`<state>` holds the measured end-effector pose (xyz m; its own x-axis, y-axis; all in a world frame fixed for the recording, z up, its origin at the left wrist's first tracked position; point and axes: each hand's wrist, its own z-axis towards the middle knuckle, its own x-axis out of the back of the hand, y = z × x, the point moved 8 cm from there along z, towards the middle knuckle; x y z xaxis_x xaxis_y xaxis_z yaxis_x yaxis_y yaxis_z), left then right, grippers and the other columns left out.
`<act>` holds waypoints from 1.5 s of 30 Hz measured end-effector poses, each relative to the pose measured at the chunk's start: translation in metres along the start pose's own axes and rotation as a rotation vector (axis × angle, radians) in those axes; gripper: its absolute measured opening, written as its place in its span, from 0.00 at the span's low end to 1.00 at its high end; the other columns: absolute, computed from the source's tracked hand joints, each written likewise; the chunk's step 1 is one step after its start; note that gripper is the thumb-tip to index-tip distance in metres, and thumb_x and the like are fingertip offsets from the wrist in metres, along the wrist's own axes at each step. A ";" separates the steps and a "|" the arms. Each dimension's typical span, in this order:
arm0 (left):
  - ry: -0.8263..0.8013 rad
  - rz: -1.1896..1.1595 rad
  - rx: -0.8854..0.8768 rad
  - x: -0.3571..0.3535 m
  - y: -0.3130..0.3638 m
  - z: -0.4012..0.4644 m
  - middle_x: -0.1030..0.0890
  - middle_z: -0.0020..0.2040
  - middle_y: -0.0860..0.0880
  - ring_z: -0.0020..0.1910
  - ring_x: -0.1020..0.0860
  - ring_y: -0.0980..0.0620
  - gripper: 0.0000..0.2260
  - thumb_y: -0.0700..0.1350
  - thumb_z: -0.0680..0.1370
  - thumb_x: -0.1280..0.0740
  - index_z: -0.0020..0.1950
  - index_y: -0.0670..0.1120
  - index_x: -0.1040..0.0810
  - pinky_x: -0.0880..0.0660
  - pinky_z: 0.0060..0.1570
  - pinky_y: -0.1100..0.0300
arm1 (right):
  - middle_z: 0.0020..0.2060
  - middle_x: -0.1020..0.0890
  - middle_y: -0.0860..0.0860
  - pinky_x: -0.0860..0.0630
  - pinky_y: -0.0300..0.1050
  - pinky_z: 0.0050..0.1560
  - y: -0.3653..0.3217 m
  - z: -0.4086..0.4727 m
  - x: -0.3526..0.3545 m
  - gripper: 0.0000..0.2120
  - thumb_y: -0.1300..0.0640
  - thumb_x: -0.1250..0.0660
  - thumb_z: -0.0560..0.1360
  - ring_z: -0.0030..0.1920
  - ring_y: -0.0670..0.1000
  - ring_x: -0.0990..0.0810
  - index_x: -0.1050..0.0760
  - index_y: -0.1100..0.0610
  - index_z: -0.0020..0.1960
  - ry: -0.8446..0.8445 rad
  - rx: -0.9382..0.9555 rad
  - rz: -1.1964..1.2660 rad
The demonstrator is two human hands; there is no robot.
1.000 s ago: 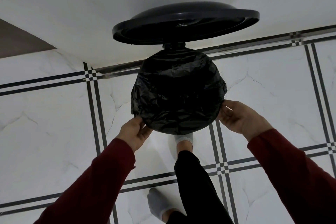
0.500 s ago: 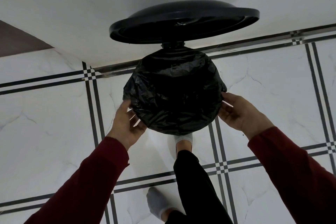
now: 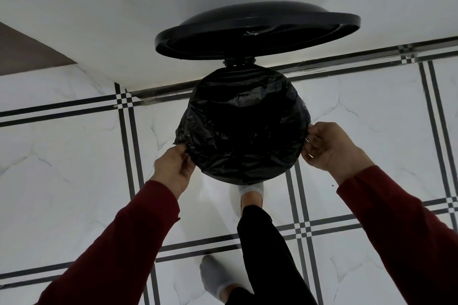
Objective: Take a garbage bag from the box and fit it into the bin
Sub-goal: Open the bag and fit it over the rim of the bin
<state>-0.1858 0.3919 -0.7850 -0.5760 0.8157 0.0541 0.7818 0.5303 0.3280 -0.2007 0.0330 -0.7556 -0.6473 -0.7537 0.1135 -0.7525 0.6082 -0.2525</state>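
Black garbage bag (image 3: pixel 244 129) sits centre frame, stretched over the mouth of the round bin, plastic crinkled & covering the rim all round. Bin lid (image 3: pixel 257 30) stands open above it, upper centre, vs white wall. Left hand (image 3: pixel 173 168), lower left of bag: grip pinching the bag's edge. Right hand (image 3: pixel 329 148), at bag's right side: grip pinching plastic there too. Both sleeves dark red. One socked foot (image 3: pixel 251 193) just below the bin, on the marble-look tiled floor (image 3: pixel 62 168).
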 end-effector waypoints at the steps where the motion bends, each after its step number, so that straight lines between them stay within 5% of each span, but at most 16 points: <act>1: 0.008 0.003 -0.007 0.000 0.000 -0.001 0.17 0.44 0.46 0.38 0.19 0.54 0.06 0.36 0.80 0.32 0.56 0.41 0.19 0.19 0.32 0.64 | 0.30 0.37 0.47 0.31 0.41 0.43 0.000 0.000 -0.001 0.07 0.60 0.38 0.69 0.31 0.49 0.36 0.30 0.51 0.35 -0.007 -0.004 0.014; 9: 0.045 0.025 -0.122 0.005 0.005 -0.005 0.20 0.39 0.48 0.34 0.22 0.55 0.06 0.34 0.80 0.34 0.54 0.43 0.23 0.18 0.35 0.64 | 0.36 0.26 0.46 0.27 0.45 0.56 0.000 -0.002 -0.003 0.03 0.57 0.33 0.68 0.45 0.51 0.27 0.27 0.52 0.38 0.002 -0.018 0.016; 18: 0.007 0.180 -0.144 0.000 0.006 -0.009 0.15 0.49 0.42 0.47 0.16 0.51 0.05 0.31 0.79 0.32 0.49 0.39 0.17 0.16 0.46 0.62 | 0.31 0.29 0.45 0.33 0.40 0.44 0.000 -0.001 -0.005 0.06 0.60 0.32 0.67 0.29 0.46 0.31 0.29 0.53 0.36 0.041 0.058 0.094; 26: -0.085 0.049 -0.008 -0.006 -0.004 -0.017 0.18 0.42 0.52 0.50 0.22 0.49 0.04 0.47 0.76 0.33 0.46 0.49 0.20 0.26 0.55 0.55 | 0.34 0.23 0.42 0.34 0.50 0.59 0.008 -0.014 -0.002 0.09 0.53 0.35 0.72 0.46 0.46 0.25 0.26 0.49 0.32 0.062 0.015 -0.025; 29: -0.158 0.007 0.000 -0.012 -0.004 -0.019 0.17 0.44 0.52 0.49 0.21 0.49 0.07 0.51 0.78 0.33 0.48 0.48 0.19 0.26 0.58 0.53 | 0.38 0.19 0.41 0.33 0.49 0.62 0.005 -0.018 -0.007 0.04 0.54 0.36 0.75 0.47 0.45 0.24 0.27 0.50 0.41 0.029 0.034 0.038; 32: -0.140 0.015 0.001 -0.007 -0.003 -0.016 0.16 0.49 0.52 0.53 0.21 0.50 0.10 0.54 0.78 0.32 0.55 0.50 0.23 0.29 0.62 0.52 | 0.29 0.22 0.42 0.32 0.45 0.51 0.007 -0.014 -0.009 0.05 0.56 0.37 0.74 0.35 0.46 0.29 0.26 0.52 0.39 -0.027 0.045 0.090; 36: -0.222 -0.049 -0.070 -0.014 0.004 -0.016 0.15 0.50 0.51 0.52 0.18 0.51 0.10 0.49 0.79 0.28 0.58 0.46 0.17 0.20 0.54 0.56 | 0.29 0.26 0.47 0.30 0.40 0.33 0.010 -0.011 -0.014 0.04 0.58 0.35 0.74 0.28 0.47 0.32 0.24 0.54 0.40 -0.081 0.095 0.184; 39: -0.208 -0.111 -0.090 -0.014 0.003 -0.019 0.15 0.58 0.47 0.56 0.16 0.51 0.16 0.45 0.79 0.27 0.66 0.40 0.19 0.20 0.62 0.54 | 0.32 0.30 0.48 0.31 0.39 0.37 0.016 -0.002 -0.012 0.07 0.60 0.33 0.73 0.31 0.47 0.31 0.28 0.55 0.38 -0.075 0.091 0.267; 42: -0.167 -0.081 -0.067 -0.011 -0.005 -0.021 0.12 0.57 0.45 0.51 0.13 0.52 0.10 0.44 0.82 0.29 0.61 0.41 0.17 0.18 0.55 0.57 | 0.32 0.32 0.47 0.32 0.36 0.37 0.018 -0.001 -0.011 0.07 0.59 0.31 0.72 0.31 0.46 0.34 0.29 0.53 0.39 -0.094 0.089 0.256; 45: -0.093 -0.018 -0.014 -0.008 -0.010 -0.023 0.14 0.58 0.47 0.56 0.16 0.50 0.08 0.49 0.80 0.27 0.56 0.48 0.16 0.20 0.57 0.53 | 0.35 0.26 0.47 0.25 0.46 0.57 0.022 -0.005 -0.007 0.04 0.55 0.30 0.71 0.39 0.48 0.26 0.24 0.51 0.42 -0.044 0.018 0.160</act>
<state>-0.1941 0.3747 -0.7672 -0.5646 0.8244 -0.0391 0.7679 0.5421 0.3413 -0.2134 0.0523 -0.7572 -0.7525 -0.6580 0.0283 -0.6377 0.7172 -0.2810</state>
